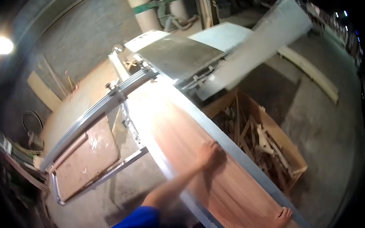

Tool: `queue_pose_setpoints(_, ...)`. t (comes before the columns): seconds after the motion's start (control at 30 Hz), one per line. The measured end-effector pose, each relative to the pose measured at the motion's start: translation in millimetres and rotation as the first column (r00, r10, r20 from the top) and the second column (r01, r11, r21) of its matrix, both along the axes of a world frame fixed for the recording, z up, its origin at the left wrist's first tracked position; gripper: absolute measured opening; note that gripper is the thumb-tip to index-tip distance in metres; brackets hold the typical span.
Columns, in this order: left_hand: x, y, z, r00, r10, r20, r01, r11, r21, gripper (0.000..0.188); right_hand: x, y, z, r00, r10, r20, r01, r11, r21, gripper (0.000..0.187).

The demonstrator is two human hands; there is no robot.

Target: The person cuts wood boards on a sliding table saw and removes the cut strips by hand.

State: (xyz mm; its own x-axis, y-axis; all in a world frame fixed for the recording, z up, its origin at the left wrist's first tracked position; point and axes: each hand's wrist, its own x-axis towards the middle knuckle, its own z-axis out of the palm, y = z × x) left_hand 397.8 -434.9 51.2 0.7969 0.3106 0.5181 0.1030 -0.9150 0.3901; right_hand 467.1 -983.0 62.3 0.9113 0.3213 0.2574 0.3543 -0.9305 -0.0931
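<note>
A long reddish wooden board (180,143) lies along the sliding table of a panel saw. My left hand (211,154) rests on it about midway, its fingers curled at the board's right edge. Lower down, at the near right end, my right hand (283,217) has its fingers bent over the same edge; most of that arm is out of view. The board's far end is washed out by glare beside the aluminium fence (95,112). A grey metal strip (238,160) runs along the board's right side.
Right of the board stands a wooden bin (295,172) full of offcuts. A long greyish guard arm (261,39) reaches over the saw's dark table (179,54). At left, an outrigger frame carries a worn panel (91,154). Dust-collector bags (144,8) hang behind.
</note>
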Motion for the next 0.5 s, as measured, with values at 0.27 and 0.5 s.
queue_pose_setpoints(0.27, -229.1, 92.5, -39.1, 0.962, 0.189, -0.199, -0.169, 0.979, 0.115, 0.029, -55.3, 75.7, -13.4, 0.976, 0.012, 0.218, -0.029, 0.997, 0.072, 0.034)
queue_pose_setpoints(0.5, -373.6, 209.3, -41.9, 0.732, 0.524, -0.436, -0.518, 0.843, 0.143, 0.053, -175.3, 293.6, 22.0, 0.986, 0.159, 0.042, -0.164, 0.967, 0.194, 0.040)
